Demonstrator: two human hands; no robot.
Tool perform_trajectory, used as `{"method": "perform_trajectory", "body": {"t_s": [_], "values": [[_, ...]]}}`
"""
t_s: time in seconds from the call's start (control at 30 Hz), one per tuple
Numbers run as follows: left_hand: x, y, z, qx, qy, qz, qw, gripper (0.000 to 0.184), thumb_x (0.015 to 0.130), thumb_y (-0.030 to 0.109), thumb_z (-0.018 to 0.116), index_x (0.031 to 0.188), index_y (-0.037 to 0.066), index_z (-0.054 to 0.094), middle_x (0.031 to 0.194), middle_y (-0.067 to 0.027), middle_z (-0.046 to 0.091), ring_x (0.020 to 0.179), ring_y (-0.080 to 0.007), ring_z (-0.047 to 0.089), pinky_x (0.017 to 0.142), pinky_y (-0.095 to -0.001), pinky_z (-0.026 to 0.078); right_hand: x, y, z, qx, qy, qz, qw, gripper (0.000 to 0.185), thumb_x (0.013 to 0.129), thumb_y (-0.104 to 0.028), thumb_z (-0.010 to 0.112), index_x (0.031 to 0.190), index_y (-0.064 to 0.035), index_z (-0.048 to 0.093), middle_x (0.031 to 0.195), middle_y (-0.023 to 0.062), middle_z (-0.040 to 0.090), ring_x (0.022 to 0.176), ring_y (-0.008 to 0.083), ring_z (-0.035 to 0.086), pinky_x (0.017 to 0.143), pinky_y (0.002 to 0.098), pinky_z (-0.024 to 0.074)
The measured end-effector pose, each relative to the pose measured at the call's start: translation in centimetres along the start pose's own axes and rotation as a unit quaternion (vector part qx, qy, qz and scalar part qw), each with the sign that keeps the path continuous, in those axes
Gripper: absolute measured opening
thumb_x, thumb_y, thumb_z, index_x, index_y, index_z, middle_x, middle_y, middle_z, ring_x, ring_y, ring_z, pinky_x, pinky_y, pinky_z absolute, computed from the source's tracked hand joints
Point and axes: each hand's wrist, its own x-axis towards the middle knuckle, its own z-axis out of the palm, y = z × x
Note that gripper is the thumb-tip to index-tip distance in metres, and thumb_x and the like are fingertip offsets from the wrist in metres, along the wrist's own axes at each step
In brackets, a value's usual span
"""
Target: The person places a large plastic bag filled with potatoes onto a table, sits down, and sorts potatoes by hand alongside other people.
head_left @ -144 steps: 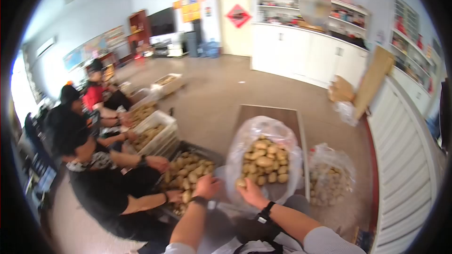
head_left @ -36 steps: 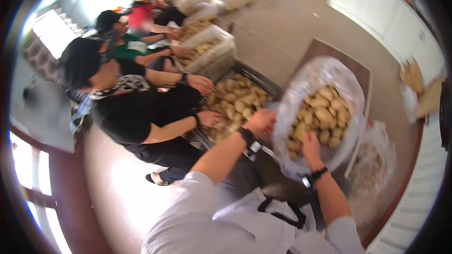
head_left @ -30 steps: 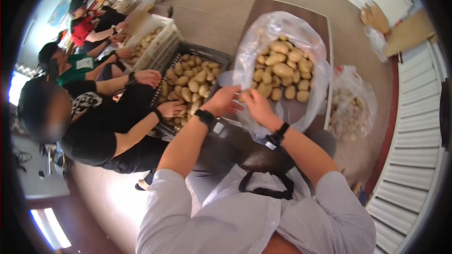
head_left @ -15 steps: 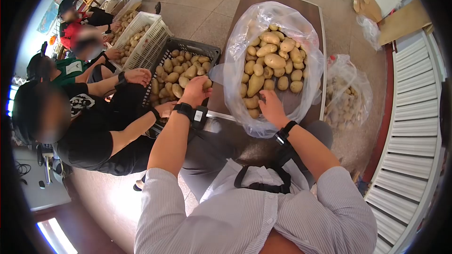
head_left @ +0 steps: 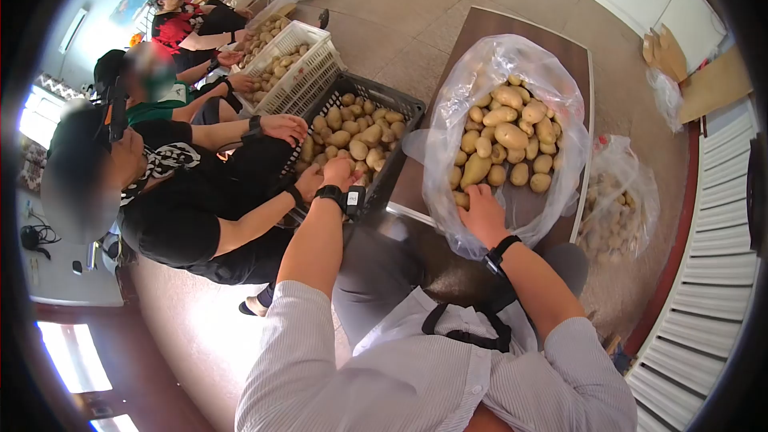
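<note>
My left hand point(head_left: 340, 172) is over the near right part of a black crate point(head_left: 412, 108) full of potatoes point(head_left: 352, 128). Its fingers point down among the potatoes and are mostly hidden, so whether they grip one is unclear. At the near left side of a clear plastic bag point(head_left: 440, 136), my right hand point(head_left: 484, 214) has its fingers curled against a potato point(head_left: 462, 199). That potato lies at the lower edge of the heap point(head_left: 510, 136) inside the open bag. The bag rests on a brown table point(head_left: 472, 40).
A person in black point(head_left: 176, 224) sits close on my left, hands at the black crate. Beyond, other people work by a white crate point(head_left: 320, 48) of potatoes. Another bag of potatoes point(head_left: 616, 216) stands on the floor right of the table, near a white radiator point(head_left: 704, 232).
The view has swung left, so everything appears further right. My left hand, which showed a potato at its fingertips, is now lower over the crate. My right hand has closed in on a potato.
</note>
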Motion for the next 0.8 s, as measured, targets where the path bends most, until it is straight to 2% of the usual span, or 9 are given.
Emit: {"method": "perform_trajectory", "body": {"t_s": [0.1,0.17,0.23,0.3,0.37,0.47,0.63,0.7,0.8], "values": [[0.2,-0.5,1.5,-0.021,0.064,-0.045,0.997,0.022,0.077,0.024,0.074,0.081,0.003,0.071,0.09,-0.0168,0.069,0.086,-0.0323,0.066,0.075,-0.0376,0.055,0.3,-0.2,0.0,-0.012,0.013,0.013,1.0,0.039,0.079,-0.024,0.067,0.112,-0.0068,0.053,0.116,0.0147,0.052,0.1,0.0375,0.06,0.08,0.0491,0.0521],[0.7,-0.8,3.1,0.048,0.081,-0.07,0.993,0.028,0.072,0.028,0.078,0.086,0.005,0.071,0.088,-0.0159,0.068,0.086,-0.0315,0.067,0.072,-0.0384,0.055,-0.1,-0.3,-0.9,-0.058,0.017,0.039,0.997,0.038,0.077,-0.02,0.067,0.11,-0.0057,0.055,0.12,0.0134,0.052,0.101,0.0373,0.06,0.084,0.0474,0.0517],[3.1,-2.7,7.7,-0.017,0.209,-0.066,0.976,0.025,0.073,0.027,0.077,0.083,0.005,0.072,0.082,-0.0153,0.068,0.083,-0.0311,0.067,0.068,-0.0399,0.055,-0.1,0.4,-1.4,-0.061,-0.008,0.047,0.997,0.039,0.077,-0.016,0.064,0.113,-0.0066,0.055,0.123,0.0141,0.051,0.103,0.0378,0.059,0.084,0.049,0.0514],[3.5,-2.6,6.8,-0.141,0.132,-0.146,0.97,0.023,0.074,0.028,0.077,0.079,0.006,0.072,0.08,-0.0155,0.069,0.08,-0.0315,0.068,0.068,-0.0407,0.054,-0.7,1.6,-1.0,-0.075,0.007,0.003,0.997,0.042,0.077,-0.012,0.064,0.118,-0.008,0.055,0.129,0.0139,0.049,0.105,0.037,0.057,0.084,0.0495,0.0511],[0.3,-0.5,0.8,0.011,-0.04,-0.138,0.99,0.021,0.076,0.025,0.077,0.081,0.006,0.072,0.081,-0.0155,0.07,0.08,-0.0317,0.069,0.068,-0.0404,0.054,-0.9,2.0,-0.8,-0.09,0.008,-0.012,0.996,0.043,0.077,-0.009,0.064,0.119,-0.0086,0.055,0.131,0.0133,0.047,0.106,0.0369,0.056,0.085,0.0492,0.051],[-0.8,-0.3,0.5,-0.023,0.038,-0.126,0.991,0.02,0.076,0.024,0.077,0.084,0.006,0.073,0.082,-0.0152,0.071,0.081,-0.0307,0.069,0.068,-0.039,0.054,-0.8,2.8,-0.3,-0.107,0.013,-0.035,0.994,0.045,0.076,-0.007,0.064,0.12,-0.0095,0.055,0.134,0.0123,0.044,0.106,0.037,0.055,0.086,0.0484,0.0505],[-0.1,0.6,0.6,-0.054,0.029,-0.156,0.986,0.023,0.077,0.024,0.076,0.089,0.006,0.071,0.088,-0.0142,0.07,0.083,-0.0291,0.068,0.068,-0.0383,0.054,-1.1,3.1,-0.3,-0.08,0.01,-0.041,0.996,0.045,0.075,-0.006,0.066,0.119,-0.0086,0.055,0.132,0.013,0.046,0.107,0.0381,0.055,0.089,0.0487,0.049],[0.3,1.6,0.7,-0.314,0.095,-0.215,0.92,0.026,0.081,0.023,0.072,0.098,0.005,0.067,0.088,-0.0129,0.067,0.08,-0.0262,0.065,0.067,-0.0364,0.054,-0.8,3.3,-0.3,0.017,0.004,-0.007,1.0,0.045,0.075,-0.007,0.065,0.119,-0.0077,0.055,0.131,0.0163,0.047,0.11,0.0391,0.054,0.093,0.0477,0.0476],[-0.5,5.1,-2.0,-0.662,0.119,-0.23,0.703,0.031,0.086,0.023,0.066,0.11,0.003,0.061,0.09,-0.0109,0.064,0.076,-0.0218,0.062,0.066,-0.0336,0.053,-0.5,3.9,0.0,0.106,0.043,0.01,0.993,0.044,0.076,-0.009,0.064,0.118,-0.0055,0.054,0.127,0.0193,0.049,0.112,0.0387,0.053,0.096,0.0464,0.0459]]}}
